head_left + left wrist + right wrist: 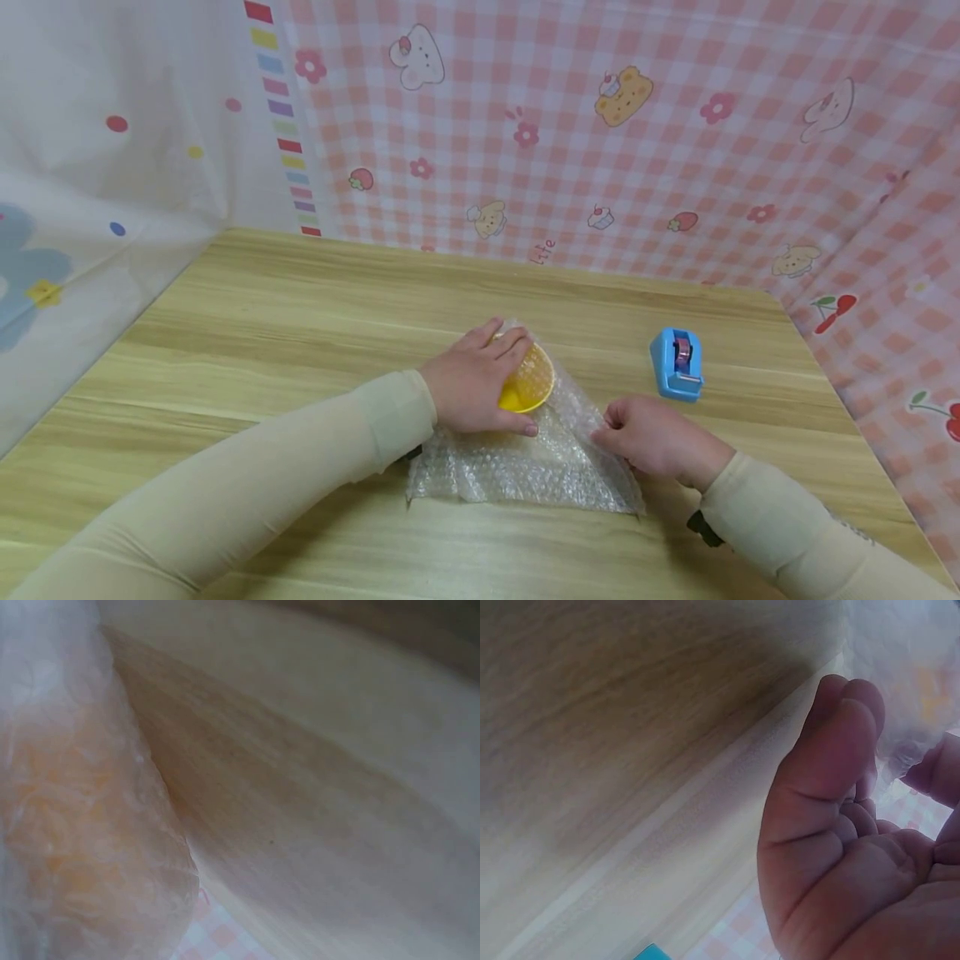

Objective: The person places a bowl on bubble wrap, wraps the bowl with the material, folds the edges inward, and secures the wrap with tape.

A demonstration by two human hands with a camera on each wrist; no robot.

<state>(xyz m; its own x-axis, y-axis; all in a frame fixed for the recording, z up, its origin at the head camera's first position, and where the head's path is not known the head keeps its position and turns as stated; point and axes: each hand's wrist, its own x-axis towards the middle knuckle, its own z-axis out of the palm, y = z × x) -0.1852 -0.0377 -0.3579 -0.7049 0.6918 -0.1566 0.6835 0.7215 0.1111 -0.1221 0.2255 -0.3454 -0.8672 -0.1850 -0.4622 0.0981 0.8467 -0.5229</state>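
Note:
A round yellow bowl (533,382) lies tilted under a fold of clear bubble wrap (525,479) near the middle of the table. My left hand (474,381) rests over the bowl's left side, fingers extended across it and thumb stretched toward the wrap below. Part of the bowl is hidden beneath that hand. On the other side, my right hand (660,437) pinches the right edge of the wrap with curled fingers. The left wrist view shows the bowl's colour blurred through the wrap (90,825); in the right wrist view, wrap shows beside the right hand's fingers (817,787).
A blue tape dispenser (678,367) with a pinkish roll stands to the right, beyond the right hand. The wood-grain table (300,308) is bordered by a pink checked cloth (570,167) at the back and right, and a white patterned cloth (135,167) at left.

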